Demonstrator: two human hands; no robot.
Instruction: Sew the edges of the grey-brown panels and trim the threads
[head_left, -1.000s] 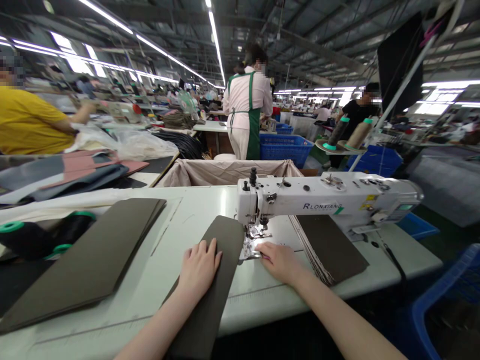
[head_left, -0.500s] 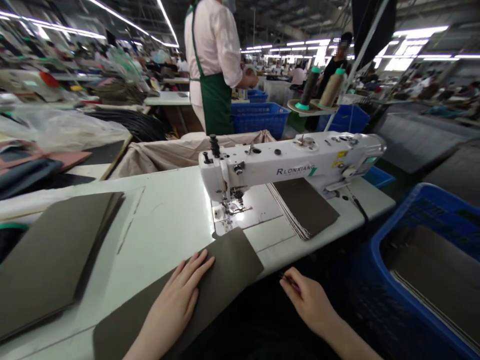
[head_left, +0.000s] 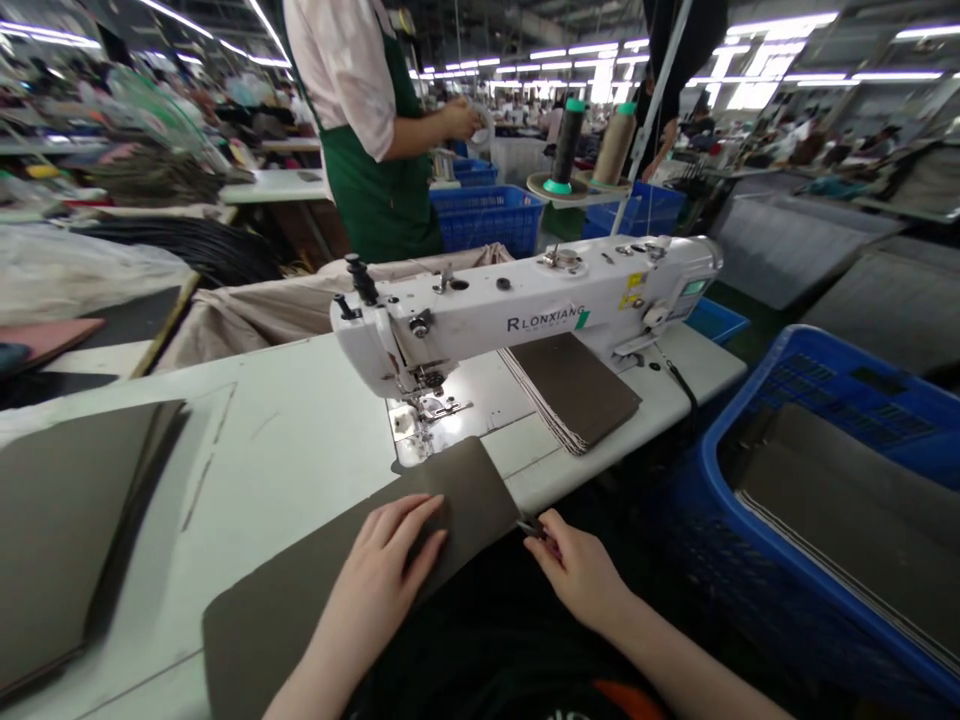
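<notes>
A long dark grey-brown panel (head_left: 300, 610) lies over the front edge of the table, its far end just before the needle area of a white sewing machine (head_left: 480, 310). My left hand (head_left: 390, 560) rests flat on the panel with its fingers spread. At the panel's right corner, my right hand (head_left: 577, 565) is closed round a small snipping tool (head_left: 531, 526), whose metal tip touches or nearly touches the panel edge. Under the machine arm sits a stack of brown panels (head_left: 581, 385) with pale edges.
More dark panels (head_left: 67, 520) lie on the table at the left. A blue basket (head_left: 720, 480) holding stacked panels stands at the right. Behind the machine are thread cones (head_left: 568, 150), another blue basket (head_left: 487, 215) and a person in a green apron (head_left: 386, 200).
My right hand has brought the tool up to the panel's corner. My left hand's fingers lie closer to the panel's right side. The view has shifted right, and the person behind has turned.
</notes>
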